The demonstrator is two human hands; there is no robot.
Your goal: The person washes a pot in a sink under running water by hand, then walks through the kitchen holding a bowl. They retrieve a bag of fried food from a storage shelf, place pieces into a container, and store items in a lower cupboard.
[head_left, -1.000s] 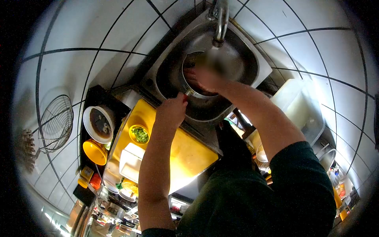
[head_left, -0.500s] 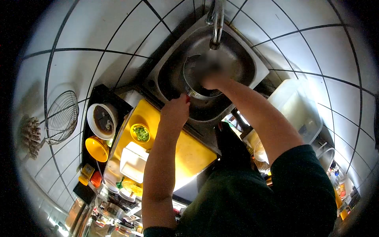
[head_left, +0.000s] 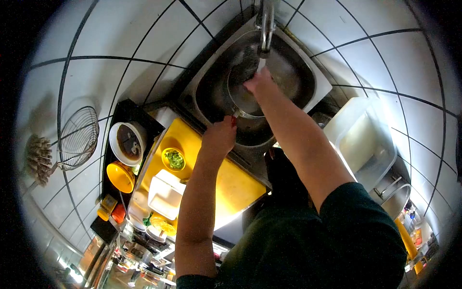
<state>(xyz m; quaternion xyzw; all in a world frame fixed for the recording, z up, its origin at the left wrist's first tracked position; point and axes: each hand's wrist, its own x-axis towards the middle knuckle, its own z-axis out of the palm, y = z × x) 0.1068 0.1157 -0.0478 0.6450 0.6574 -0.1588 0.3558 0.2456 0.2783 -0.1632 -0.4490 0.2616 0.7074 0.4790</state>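
Observation:
A metal pan [head_left: 245, 98] sits low in the steel sink [head_left: 301, 91], under the faucet [head_left: 265, 29]. My left hand [head_left: 220, 135] is closed around the pan's red handle [head_left: 234, 118] at the sink's near edge. Over the pan's right side, just below the spout, is my right hand [head_left: 259, 81]. Its fingers are bent and partly hidden, and whatever they may hold is too small to make out. Water shows below the spout beside this hand. A dark, blurred patch lies at the pan's upper left.
Left of the sink are a yellow cutting board [head_left: 238, 190], a yellow bowl of chopped greens [head_left: 173, 159], a white container [head_left: 165, 194], a bowl of dark liquid [head_left: 128, 143] and an orange bowl [head_left: 120, 177]. A wire strainer [head_left: 79, 137] hangs left; a translucent bin [head_left: 365, 139] stands right.
My right hand has moved up out of the pan's middle toward the spout, and more of the pan's inside shows. My left hand stays on the handle.

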